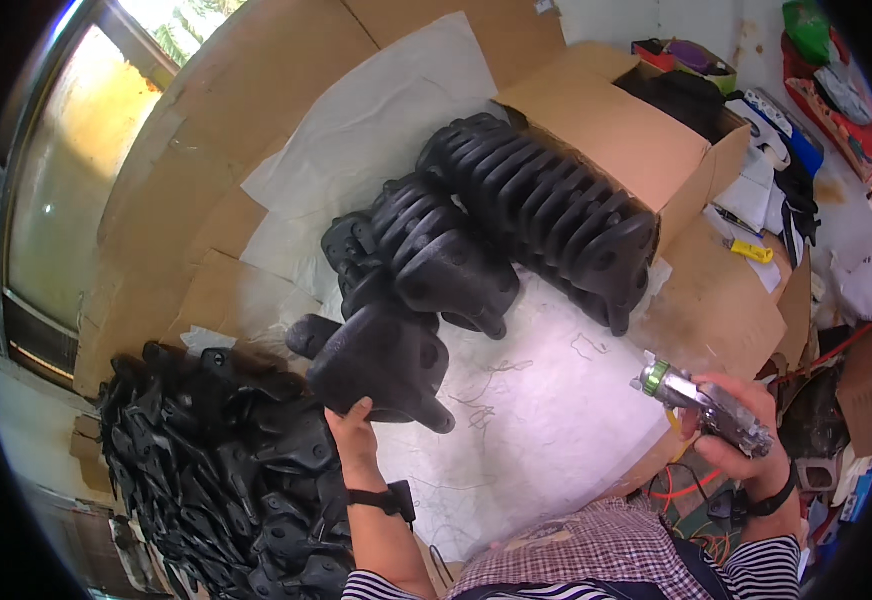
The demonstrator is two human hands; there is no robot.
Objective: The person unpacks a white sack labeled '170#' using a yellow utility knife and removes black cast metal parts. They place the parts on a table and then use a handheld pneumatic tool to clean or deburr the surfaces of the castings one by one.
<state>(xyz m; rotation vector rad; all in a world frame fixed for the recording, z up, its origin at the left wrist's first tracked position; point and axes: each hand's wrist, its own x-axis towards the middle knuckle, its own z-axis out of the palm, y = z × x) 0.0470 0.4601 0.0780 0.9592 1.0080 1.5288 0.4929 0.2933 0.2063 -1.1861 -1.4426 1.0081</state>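
Observation:
My left hand [354, 438] grips the lower edge of a black moulded part [381, 360], its thumb over the near rim. This part has a broad, rounded body and a stubby leg toward the lower right. Just behind it stands a short row of similar black parts [456, 270]. In my right hand [741, 425] is a silver spray gun [701, 400] with a green ring at its front, pointing left over the white sheet [546, 400]. My fingers wrap round its body, and the trigger is hard to make out.
A longer row of black parts [546, 210] stands at the back. Many more lie heaped [226, 470] at the left. An open cardboard box [616, 130] sits at the back right, near a yellow cutter knife [751, 250]. A red hose [691, 490] runs by my right arm.

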